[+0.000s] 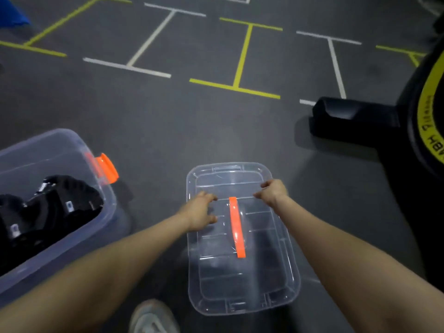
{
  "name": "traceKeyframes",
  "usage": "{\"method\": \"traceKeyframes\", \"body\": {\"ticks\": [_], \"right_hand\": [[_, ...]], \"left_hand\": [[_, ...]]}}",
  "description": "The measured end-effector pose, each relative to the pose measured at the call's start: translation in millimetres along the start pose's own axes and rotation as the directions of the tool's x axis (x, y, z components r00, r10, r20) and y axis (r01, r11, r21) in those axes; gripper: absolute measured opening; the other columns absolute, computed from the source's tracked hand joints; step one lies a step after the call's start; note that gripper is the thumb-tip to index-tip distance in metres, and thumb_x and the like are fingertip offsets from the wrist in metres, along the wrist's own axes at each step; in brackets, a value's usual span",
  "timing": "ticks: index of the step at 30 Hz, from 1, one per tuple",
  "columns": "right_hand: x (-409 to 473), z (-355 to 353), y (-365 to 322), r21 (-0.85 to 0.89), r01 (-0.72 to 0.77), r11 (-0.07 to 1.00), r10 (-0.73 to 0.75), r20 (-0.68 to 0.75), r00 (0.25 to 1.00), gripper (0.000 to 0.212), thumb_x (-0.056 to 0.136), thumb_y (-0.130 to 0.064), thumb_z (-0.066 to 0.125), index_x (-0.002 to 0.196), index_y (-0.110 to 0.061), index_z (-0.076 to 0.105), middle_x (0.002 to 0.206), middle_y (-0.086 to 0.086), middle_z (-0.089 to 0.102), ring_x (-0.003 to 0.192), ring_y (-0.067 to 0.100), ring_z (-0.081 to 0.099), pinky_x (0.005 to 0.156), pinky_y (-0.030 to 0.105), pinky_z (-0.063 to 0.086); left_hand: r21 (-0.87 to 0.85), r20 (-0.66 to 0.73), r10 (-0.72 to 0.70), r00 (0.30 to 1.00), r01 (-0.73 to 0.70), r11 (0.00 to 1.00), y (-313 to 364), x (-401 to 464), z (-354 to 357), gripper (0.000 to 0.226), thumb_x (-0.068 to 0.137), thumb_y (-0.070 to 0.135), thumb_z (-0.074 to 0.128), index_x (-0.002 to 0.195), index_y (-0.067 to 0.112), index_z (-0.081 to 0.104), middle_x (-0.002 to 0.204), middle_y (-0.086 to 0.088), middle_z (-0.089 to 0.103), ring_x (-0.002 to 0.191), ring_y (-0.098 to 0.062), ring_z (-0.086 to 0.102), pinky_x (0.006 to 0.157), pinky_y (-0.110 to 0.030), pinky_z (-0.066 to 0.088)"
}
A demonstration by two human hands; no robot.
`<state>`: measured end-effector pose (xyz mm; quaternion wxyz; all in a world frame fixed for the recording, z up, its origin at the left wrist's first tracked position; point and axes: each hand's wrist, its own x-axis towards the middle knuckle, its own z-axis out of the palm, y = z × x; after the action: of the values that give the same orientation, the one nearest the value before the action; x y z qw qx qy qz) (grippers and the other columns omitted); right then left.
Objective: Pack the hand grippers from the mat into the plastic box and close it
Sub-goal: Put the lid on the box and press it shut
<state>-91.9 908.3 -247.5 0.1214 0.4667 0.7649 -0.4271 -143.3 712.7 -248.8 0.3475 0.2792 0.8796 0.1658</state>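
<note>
left hand (200, 212) fingers curled | right hand (272, 191) fingers curled | arms outstretched
</note>
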Motion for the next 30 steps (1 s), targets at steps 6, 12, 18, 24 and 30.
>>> {"method": "traceKeyframes", "body": {"ticks": [6, 12, 18, 24, 30], "right_hand": [[31.2, 1.6, 56.9, -0.085, -0.153, 0.984, 0.144, -0.110, 0.983, 0.041, 0.081, -0.011, 0.069, 0.119, 0.000, 0.058, 0.123, 0.018, 0.061, 0.114, 0.034, 0.058, 0.095, 0.035, 0.048], [68.1, 21.2, 96.4, -0.167, -0.274, 0.947, 0.251, -0.145, 0.957, 0.039, 0.078, -0.012, 0.064, 0.116, -0.004, 0.062, 0.131, 0.017, 0.052, 0.116, 0.034, 0.057, 0.099, 0.037, 0.049], [69.9, 22.2, 86.7, -0.182, -0.319, 0.930, 0.296, -0.143, 0.944, 0.029, 0.083, -0.002, 0.058, 0.111, 0.005, 0.061, 0.118, 0.020, 0.063, 0.112, 0.036, 0.060, 0.093, 0.036, 0.049], [60.4, 13.7, 47.3, -0.078, -0.158, 0.984, 0.150, -0.094, 0.984, 0.036, 0.090, -0.017, 0.056, 0.115, 0.009, 0.058, 0.108, 0.022, 0.063, 0.098, 0.030, 0.060, 0.078, 0.033, 0.044], [38.8, -1.5, -46.5, 0.036, 0.114, 0.993, -0.116, 0.060, 0.992, 0.020, 0.089, -0.016, 0.057, 0.072, -0.007, 0.052, 0.080, 0.009, 0.054, 0.069, 0.020, 0.054, 0.053, 0.020, 0.049]], "left_hand": [[0.076, 0.142, 0.021, 0.990, -0.032, 0.997, -14.7, 29.4, 46.2, 0.069, 0.085, 0.028, 0.064, 0.144, 0.015, 0.031, 0.152, -0.007, 0.027, 0.138, -0.024, 0.033, 0.114, -0.033, 0.030], [0.140, 0.184, 0.013, 0.983, -0.039, 0.989, -31.0, 37.7, 68.7, 0.076, 0.084, 0.029, 0.067, 0.147, 0.015, 0.026, 0.158, -0.002, 0.016, 0.143, -0.024, 0.025, 0.117, -0.034, 0.025], [0.145, 0.196, 0.016, 0.981, -0.046, 0.988, -33.6, 39.7, 63.6, 0.080, 0.084, 0.028, 0.067, 0.149, 0.016, 0.023, 0.159, 0.001, 0.011, 0.144, -0.025, 0.021, 0.119, -0.033, 0.021], [0.125, 0.177, -0.018, 0.984, -0.005, 0.992, -25.5, 34.2, 36.6, 0.075, 0.087, 0.033, 0.061, 0.147, 0.010, 0.022, 0.157, -0.006, 0.018, 0.144, -0.020, 0.024, 0.116, -0.027, 0.022], [0.036, -0.059, -0.026, 0.998, 0.028, 0.999, 2.9, 27.8, -43.7, 0.071, 0.087, 0.030, 0.063, 0.144, 0.006, 0.030, 0.150, -0.011, 0.035, 0.137, -0.024, 0.038, 0.111, -0.029, 0.031]]}}
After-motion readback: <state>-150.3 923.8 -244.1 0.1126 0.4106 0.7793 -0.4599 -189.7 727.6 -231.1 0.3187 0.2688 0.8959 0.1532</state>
